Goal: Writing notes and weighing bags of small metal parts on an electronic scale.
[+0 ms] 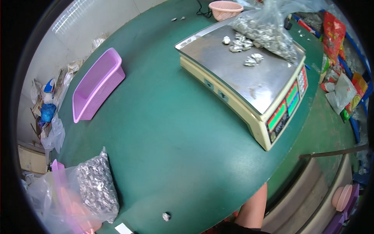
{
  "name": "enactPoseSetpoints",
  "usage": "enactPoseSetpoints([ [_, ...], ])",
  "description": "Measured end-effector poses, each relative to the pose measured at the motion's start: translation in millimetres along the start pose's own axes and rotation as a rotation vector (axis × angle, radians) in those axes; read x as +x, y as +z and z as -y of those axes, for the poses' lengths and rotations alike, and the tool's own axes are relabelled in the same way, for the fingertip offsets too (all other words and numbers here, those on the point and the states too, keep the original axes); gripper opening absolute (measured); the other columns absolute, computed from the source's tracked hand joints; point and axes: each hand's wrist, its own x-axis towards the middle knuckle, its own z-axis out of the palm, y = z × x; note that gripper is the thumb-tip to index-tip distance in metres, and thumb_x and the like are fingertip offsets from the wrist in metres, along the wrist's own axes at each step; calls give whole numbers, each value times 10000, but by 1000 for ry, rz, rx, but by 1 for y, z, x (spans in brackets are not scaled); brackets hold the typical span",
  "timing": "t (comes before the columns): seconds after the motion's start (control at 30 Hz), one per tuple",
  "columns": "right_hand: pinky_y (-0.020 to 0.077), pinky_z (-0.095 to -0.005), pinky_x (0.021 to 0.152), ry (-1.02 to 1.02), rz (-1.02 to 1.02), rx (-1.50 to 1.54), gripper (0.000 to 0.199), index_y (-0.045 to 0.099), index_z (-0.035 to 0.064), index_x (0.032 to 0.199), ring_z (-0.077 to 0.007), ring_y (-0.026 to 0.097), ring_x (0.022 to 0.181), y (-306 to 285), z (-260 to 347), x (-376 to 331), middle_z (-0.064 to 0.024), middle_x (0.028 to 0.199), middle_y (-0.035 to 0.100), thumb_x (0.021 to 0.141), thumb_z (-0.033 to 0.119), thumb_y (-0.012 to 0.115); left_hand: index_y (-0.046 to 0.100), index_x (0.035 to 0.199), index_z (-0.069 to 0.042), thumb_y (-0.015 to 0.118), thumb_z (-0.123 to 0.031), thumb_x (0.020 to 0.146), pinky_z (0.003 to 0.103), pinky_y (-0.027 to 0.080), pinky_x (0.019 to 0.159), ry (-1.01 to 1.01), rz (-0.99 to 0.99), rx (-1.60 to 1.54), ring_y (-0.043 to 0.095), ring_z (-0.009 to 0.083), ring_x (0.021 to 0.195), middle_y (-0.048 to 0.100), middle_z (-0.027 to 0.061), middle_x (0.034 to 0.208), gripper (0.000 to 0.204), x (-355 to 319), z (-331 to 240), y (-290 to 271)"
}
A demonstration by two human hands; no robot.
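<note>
Neither of my hands shows. A bare forearm comes up from the lower edge beside the table rim, and its hand is out of sight. Nearest to it on the table is a small silvery metal piece. A clear plastic bag full of shiny metal pieces stands at the lower left, next to a peach-coloured shape blurred behind plastic. On the steel pan of a cream digital scale rests another clear bag of silvery pieces. Several loose silvery clumps lie beside that bag.
A purple plastic basket stands at the left on the green table. Behind the scale sits a peach basket. Coloured packets and blue bars crowd the right side. More baskets are at the lower right.
</note>
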Motion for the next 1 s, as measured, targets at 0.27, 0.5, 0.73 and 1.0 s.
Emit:
enactPoseSetpoints([
  [0.27, 436, -333, 604, 83, 16, -77, 194, 576, 66, 733, -256, 564, 666, -23, -2, 27, -126, 713, 582, 582, 184, 604, 480, 716, 14, 522, -84, 725, 239, 362, 502, 28, 50, 10, 429, 117, 535, 494, 51, 616, 106, -3, 3, -3],
  [0.5, 428, -340, 563, -147, -103, -27, 255, 550, 55, 706, -259, 551, 618, -80, 5, -20, -123, 652, 563, 635, 297, 590, 475, 778, 0, 494, -84, 764, 182, 329, 507, 64, 135, -338, 418, 50, 561, 480, 0, 640, 87, -5, 3, -7],
  [0.73, 396, -206, 588, -644, -5, 828, 135, 462, 31, 746, -81, 502, 667, -152, 71, -167, -19, 700, 537, 768, 145, 530, 537, 786, 51, 592, -23, 680, 168, 398, 564, 150, 967, -385, 510, 59, 624, 558, 33, 723, 140, -57, -53, 9],
  [1.0, 398, -212, 678, -763, -329, 761, 283, 467, 16, 948, -104, 503, 767, -182, 150, -175, -45, 814, 533, 700, 67, 593, 514, 757, 45, 566, -39, 697, 198, 400, 539, 253, 1438, -307, 511, 95, 595, 531, 53, 684, 116, -81, -88, 40],
])
